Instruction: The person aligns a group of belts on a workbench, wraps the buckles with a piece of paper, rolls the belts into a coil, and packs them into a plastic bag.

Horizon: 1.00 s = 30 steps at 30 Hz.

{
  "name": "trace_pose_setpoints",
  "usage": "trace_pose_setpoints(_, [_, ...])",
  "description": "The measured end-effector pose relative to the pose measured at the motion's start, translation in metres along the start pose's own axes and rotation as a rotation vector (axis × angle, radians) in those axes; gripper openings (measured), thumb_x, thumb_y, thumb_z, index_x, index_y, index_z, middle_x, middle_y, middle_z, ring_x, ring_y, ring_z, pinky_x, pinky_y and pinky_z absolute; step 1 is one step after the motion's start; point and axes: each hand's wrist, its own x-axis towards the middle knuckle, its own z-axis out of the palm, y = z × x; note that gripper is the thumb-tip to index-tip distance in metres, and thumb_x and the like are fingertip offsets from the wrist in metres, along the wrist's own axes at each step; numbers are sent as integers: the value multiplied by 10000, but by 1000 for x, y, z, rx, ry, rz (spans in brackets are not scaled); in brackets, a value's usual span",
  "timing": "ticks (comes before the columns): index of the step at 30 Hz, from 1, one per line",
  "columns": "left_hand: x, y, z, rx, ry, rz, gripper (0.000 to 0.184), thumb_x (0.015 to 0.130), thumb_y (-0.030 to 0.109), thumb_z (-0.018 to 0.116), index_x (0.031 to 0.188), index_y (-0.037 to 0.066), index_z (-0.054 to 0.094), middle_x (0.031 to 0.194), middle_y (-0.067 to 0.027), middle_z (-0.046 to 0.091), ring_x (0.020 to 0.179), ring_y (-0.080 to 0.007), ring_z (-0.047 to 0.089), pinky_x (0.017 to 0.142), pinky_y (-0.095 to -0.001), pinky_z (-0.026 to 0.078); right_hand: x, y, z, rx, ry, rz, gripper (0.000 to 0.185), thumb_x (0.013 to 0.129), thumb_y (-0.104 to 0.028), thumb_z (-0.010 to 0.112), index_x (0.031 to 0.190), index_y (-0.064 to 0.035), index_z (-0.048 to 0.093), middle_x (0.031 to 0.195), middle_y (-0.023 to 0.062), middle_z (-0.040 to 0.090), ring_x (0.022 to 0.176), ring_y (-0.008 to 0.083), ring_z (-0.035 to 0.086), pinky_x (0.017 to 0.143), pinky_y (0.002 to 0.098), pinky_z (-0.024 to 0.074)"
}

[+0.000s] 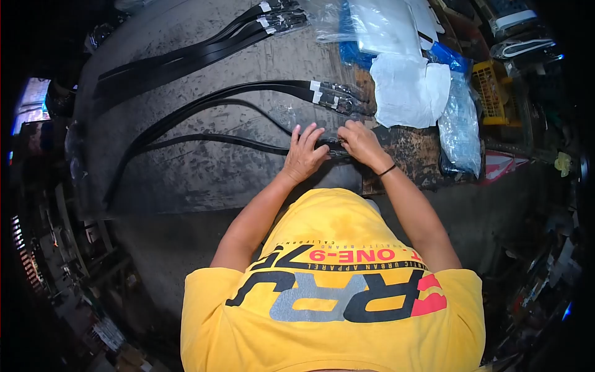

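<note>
A black belt point(226, 141) lies looped on the worktable in front of me, its clear-plastic-wrapped end point(336, 149) between my hands. Over the straps close to that end rests my left hand point(302, 155), fingers curved and somewhat apart, thumb toward the wrapped end, holding the belt against the table. My right hand point(362, 146) is closed, its fingertips pinched at the wrapped end; what exactly they grip is partly hidden. Just beyond both hands lies a bundle of black belts point(248, 87), its ends wrapped in clear plastic with white labels.
Another bundle of black belts point(204, 53) lies at the table's far side. Clear plastic bags point(384, 28), a white sheet point(410, 92) and a plastic-wrapped pack point(460, 127) lie to the right. A yellow crate point(488, 93) stands beyond them. The worn worktable point(180, 180) has its near edge by my body.
</note>
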Motion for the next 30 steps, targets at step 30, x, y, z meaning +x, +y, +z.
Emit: trace_pose_setpoints(30, [7,-2,6,-145,-92,-153,365,659,246,772,924,92,573,1016,-63,576,992,-282,540,870,-433,397,23,24,-11,88,40,39,160,692,-33,643,799,-78,533,882,113,534,871,341,537,717,437,446])
